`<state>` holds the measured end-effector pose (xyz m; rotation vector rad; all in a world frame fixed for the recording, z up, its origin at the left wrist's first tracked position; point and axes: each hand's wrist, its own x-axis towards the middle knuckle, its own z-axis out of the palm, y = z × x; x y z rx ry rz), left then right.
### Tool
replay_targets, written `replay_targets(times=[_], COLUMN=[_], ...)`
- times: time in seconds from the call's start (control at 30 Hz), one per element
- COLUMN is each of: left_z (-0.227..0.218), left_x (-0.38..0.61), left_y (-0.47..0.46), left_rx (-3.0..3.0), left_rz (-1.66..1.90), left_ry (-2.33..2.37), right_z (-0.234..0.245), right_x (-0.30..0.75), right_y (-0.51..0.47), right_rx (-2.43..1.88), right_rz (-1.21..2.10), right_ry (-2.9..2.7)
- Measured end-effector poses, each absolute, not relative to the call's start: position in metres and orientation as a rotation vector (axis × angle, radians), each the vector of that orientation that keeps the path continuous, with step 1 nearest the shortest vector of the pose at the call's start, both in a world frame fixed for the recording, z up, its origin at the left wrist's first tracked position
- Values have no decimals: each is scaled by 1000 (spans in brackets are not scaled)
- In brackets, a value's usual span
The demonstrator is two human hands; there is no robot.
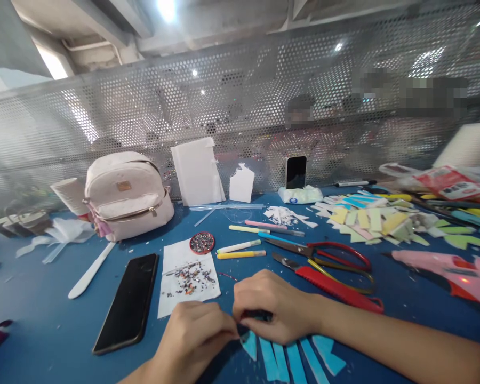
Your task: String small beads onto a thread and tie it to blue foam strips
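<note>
My left hand (198, 336) is closed at the lower middle, with thumb and fingertips pinched together. Its tips meet the left edge of a small blue strip (248, 345); what lies between them is hidden. My right hand (280, 306) is curled beside it, fingers bent down towards the thumb, with a dark gap under the palm. Whatever it grips is too hidden to name. Several blue strips (296, 362) fan out on the table just below my right hand. A white sheet (168, 266) bearing dark and orange bits lies beyond my left hand, with a round red-rimmed dish (202, 242) at its top corner.
Right of my hands lie red-handled scissors (340, 256), a red utility knife (336, 288) and a pink glue gun (436, 266). A phone (128, 301) lies left. Markers (240, 255), paper pieces (368, 218) and a pink backpack (126, 194) sit farther back, before a perforated metal screen (232, 106).
</note>
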<state>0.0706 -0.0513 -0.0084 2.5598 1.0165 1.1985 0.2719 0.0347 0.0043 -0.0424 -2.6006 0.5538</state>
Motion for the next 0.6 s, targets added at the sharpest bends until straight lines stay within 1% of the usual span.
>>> replay_targets(times=[0.17, 0.3, 0.37, 0.43, 0.53, 0.6], left_z=[4, 18, 22, 25, 27, 29], left_x=[40, -2, -19, -29, -33, -32], left_y=[-40, -17, -7, 0, 2, 0], left_rx=[2488, 2382, 2352, 2373, 2450, 2481], left_rz=[1101, 1085, 1015, 871, 584, 488], left_ry=[1168, 1505, 1574, 1499, 1258, 1202], right_z=[3, 3, 4, 4, 4, 3], right_x=[273, 273, 273, 273, 274, 274], right_y=[35, 36, 36, 35, 35, 36], right_rx=[-151, -177, -176, -177, -178, -174], right_rz=[560, 568, 568, 569, 565, 560], right_ry=[-2562, -2545, -2534, -2523, -2520, -2531])
